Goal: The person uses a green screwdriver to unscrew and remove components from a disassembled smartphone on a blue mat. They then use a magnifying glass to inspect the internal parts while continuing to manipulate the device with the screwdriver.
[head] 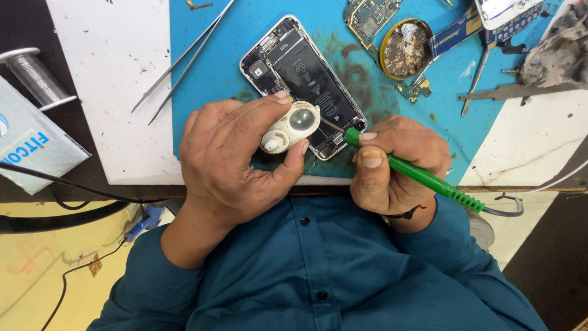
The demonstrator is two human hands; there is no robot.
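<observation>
Near the surface's front edge, left hand (236,159) pinches a light, cream plastic magnifying loupe (290,127) by its body; right hand (392,162) clasps the stiff green-handled soldering iron (422,178) over the fragile opened smartphone (303,76).

Left hand (236,159) grips loupe (290,127); right hand (392,162), soldering iron (422,178).

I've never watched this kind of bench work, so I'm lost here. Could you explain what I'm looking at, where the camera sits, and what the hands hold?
One camera, worn on the person's head, looks down. The left hand holds a small cream plastic magnifier with a round lens. The right hand grips a green-handled soldering iron, tip at an opened phone with black battery. It lies on a blue work mat, beside thin metal tweezers, a round tin and a solder spool.
</observation>
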